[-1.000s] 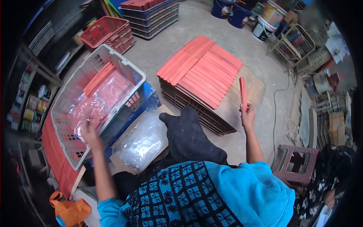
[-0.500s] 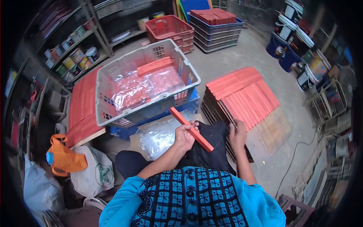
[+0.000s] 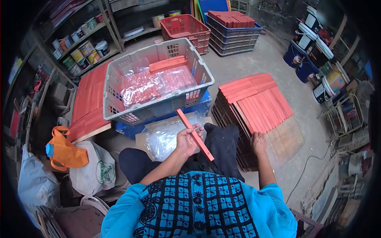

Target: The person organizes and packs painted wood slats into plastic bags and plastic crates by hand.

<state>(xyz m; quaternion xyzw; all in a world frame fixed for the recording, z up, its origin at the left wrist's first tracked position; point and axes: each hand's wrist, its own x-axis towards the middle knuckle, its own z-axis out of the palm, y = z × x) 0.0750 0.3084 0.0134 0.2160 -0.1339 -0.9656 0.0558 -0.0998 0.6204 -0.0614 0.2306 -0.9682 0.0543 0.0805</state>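
My left hand (image 3: 187, 141) is closed around a red wooden strip (image 3: 194, 134), held slanting above my lap with a small hole showing near its lower end. To the right, my right hand (image 3: 259, 143) has its fingers curled at the near end of the row of red wooden strips (image 3: 264, 109), pinching the end of one there. Those strips lie side by side on a board (image 3: 286, 137) resting on a dark crate (image 3: 244, 152). Clear plastic bags (image 3: 162, 141) lie on cardboard in front of my knees.
Ahead, a grey crate (image 3: 158, 110) holds plastic-wrapped red strips and stands on a blue base (image 3: 204, 109). More red strips (image 3: 89, 103) cover a board at left. Red (image 3: 186, 27) and blue crates (image 3: 234, 37) stand behind; paint buckets (image 3: 305, 51) line the right.
My right hand has moved up and forward to the near end of the strip row. My left hand has shifted slightly left with its strip. The view has tilted a little.
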